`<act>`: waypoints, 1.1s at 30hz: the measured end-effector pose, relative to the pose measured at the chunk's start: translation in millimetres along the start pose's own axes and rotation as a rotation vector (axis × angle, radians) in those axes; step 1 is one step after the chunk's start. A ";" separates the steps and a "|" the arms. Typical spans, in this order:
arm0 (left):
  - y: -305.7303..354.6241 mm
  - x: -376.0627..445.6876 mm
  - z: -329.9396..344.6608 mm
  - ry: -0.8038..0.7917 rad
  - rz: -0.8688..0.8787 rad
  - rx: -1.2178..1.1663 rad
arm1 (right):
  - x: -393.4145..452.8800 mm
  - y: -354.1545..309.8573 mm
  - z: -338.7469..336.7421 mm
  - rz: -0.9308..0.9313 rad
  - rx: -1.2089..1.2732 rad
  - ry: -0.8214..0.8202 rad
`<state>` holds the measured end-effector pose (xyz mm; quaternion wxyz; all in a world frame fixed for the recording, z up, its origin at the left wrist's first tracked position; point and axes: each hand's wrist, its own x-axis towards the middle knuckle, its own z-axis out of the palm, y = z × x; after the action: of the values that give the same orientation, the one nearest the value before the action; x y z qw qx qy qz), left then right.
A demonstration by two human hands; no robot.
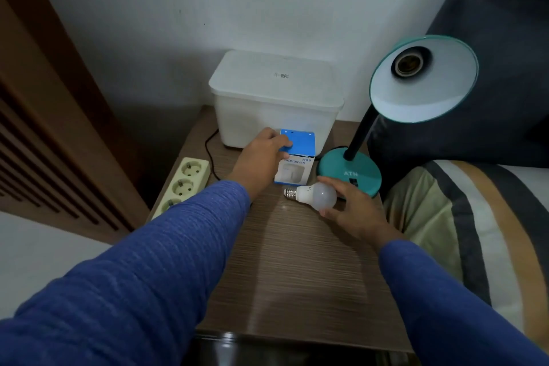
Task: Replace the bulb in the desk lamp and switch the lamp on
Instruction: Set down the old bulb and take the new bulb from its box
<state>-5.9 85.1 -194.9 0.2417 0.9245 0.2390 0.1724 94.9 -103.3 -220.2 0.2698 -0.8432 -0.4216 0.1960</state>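
Note:
A teal desk lamp stands at the right of the wooden bedside table (291, 270); its round base (361, 174) is marked ATN. The lamp shade (427, 89) faces me and its socket (405, 64) holds no bulb. A white bulb (315, 194) lies on its side on the table, screw cap pointing left. My right hand (355, 209) cups the bulb's round end, thumb and fingers around it. My left hand (263, 157) grips the left side of an upright blue and white box (297, 159) marked HUMIDIFIER.
A lidded white plastic container (276, 92) stands at the back against the wall. A pale green power strip (184, 184) lies along the table's left edge, with a black cable (209, 154) beside it. A bed with striped bedding (475, 232) borders the right.

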 end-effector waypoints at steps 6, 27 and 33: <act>-2.2 1.7 4.8 0.031 -0.054 -0.109 | 12.5 -10.3 -3.8 -0.049 0.034 0.279; -1.5 -1.8 11.7 0.181 -0.110 -0.347 | 52.3 -59.8 -1.1 0.039 0.310 0.536; -4.4 -2.8 7.0 0.129 -0.037 -0.347 | 64.9 -70.3 -11.1 0.032 0.320 0.629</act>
<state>-6.7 84.5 -203.6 0.3848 0.8515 0.2376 0.2654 95.4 -18.5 -174.6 0.5120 -0.8160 -0.2682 -0.0056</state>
